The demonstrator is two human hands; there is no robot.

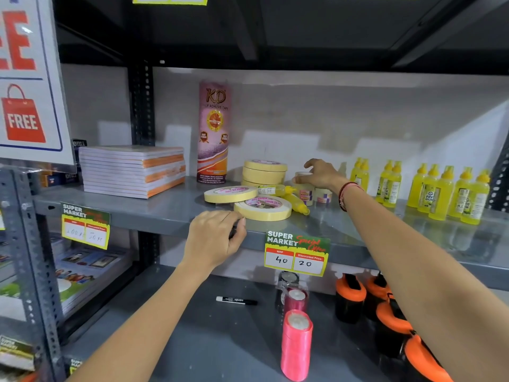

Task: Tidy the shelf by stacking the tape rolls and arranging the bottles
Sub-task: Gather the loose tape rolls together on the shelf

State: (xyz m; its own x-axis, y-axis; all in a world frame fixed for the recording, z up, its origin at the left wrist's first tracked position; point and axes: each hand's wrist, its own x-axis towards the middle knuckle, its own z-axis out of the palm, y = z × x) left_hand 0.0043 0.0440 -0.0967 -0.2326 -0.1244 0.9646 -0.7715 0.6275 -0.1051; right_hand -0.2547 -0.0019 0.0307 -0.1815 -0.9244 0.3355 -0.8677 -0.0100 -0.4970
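Reaching right hand (321,173) onto clear tape rolls (305,188) — left hand (216,238) beside yellow rolls (261,208).

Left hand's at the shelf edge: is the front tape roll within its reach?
Probably yes. The left hand rests on the shelf lip right beside the front tape roll, with nothing between them.

Light falls evenly from overhead and in front, bright on the grey shelf (165,205) and pale back wall (330,111), dim under the upper shelf (275,31). Soft shadows sit behind the yellow bottles (446,194). The shelf's surface shows faint glare. Edges bow with wide-angle distortion, and the corners go soft.
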